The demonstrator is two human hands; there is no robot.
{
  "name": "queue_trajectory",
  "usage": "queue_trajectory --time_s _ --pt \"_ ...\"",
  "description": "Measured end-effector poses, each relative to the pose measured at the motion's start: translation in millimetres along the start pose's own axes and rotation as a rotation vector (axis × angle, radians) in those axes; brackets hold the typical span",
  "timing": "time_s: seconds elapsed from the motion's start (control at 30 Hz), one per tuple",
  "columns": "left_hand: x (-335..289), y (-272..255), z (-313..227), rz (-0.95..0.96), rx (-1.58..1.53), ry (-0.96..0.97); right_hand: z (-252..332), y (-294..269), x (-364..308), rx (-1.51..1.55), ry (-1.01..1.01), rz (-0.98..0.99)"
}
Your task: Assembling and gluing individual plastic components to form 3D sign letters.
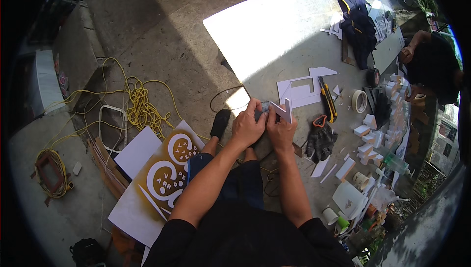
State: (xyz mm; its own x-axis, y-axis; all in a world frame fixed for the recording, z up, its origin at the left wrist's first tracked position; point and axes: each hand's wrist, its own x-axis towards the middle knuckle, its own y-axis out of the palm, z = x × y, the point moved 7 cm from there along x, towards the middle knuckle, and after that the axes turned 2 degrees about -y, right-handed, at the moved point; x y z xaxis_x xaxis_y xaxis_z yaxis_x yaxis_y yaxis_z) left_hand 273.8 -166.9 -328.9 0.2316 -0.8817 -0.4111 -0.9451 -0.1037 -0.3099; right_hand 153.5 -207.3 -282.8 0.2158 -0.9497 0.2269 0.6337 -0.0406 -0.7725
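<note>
**Two hands meet on a white cut-out letter at the table's near edge**

We look down on our own forearms, which rise from the lower edge and converge on one small white foam letter piece (pixel 284 110). We take this letter as our landmark. It sits at the near edge of the grey work table (pixel 274 36), directly ahead of us. Its long axis runs up and to the right, away from our body.

Our left hand (pixel 248 127) lies just left of the letter, fingers curled and pinching a small grey block (pixel 265 106) against it. Our right hand (pixel 280 130) sits just below the letter, thumb and fingers closed on its lower part. The right hand is the nearer one; the two hands touch each other.

Right of the letter lie a yellow utility knife (pixel 327 99), a dark work glove (pixel 320 142) and a roll of tape (pixel 359 101). Beyond it rests a white foam sheet (pixel 300 90) with shapes cut out.

Well to the lower left, on the concrete floor, lies a white stencil board (pixel 164 174) sprayed ochre, with large curled shapes and small lettering. Further left, yellow cord (pixel 140 105) tangles.
</note>
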Motion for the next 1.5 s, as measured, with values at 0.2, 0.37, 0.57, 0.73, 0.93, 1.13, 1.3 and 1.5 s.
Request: queue_trajectory --time_s 0.2,0.37,0.57,0.73,0.93,1.13,1.3,1.5 --pt "0.9 0.1 1.3 0.007 -0.006 -0.011 1.3 -1.2 -4.8 0.026 0.0 -0.005" --pt "-0.8 -3.0 3.7 0.002 0.001 -0.029 3.0 -6.5 -15.8 0.068 0.036 -0.001" --pt "1.8 0.8 0.4 0.035 0.004 -0.034 -1.4 6.1 3.2 0.002 0.0 0.013" --pt "-1.6 -0.8 7.0 0.037 0.014 -0.065 0.1 -2.2 -15.6 0.046 0.046 0.026" --pt "0.7 -0.4 2.4 -0.034 -0.007 0.026 -6.3 1.3 -7.8 0.087 0.101 0.018" --pt "1.9 -0.8 -1.6 0.002 0.013 -0.001 -2.4 3.7 -0.3 0.005 -0.015 -0.006" --pt "-0.1 -4.7 4.8 0.006 0.019 -0.028 0.7 -2.1 -20.0 0.06 0.062 0.02" --pt "0.2 0.5 0.2 0.014 0.004 -0.012 -1.9 1.0 -2.2 0.031 0.051 0.011"
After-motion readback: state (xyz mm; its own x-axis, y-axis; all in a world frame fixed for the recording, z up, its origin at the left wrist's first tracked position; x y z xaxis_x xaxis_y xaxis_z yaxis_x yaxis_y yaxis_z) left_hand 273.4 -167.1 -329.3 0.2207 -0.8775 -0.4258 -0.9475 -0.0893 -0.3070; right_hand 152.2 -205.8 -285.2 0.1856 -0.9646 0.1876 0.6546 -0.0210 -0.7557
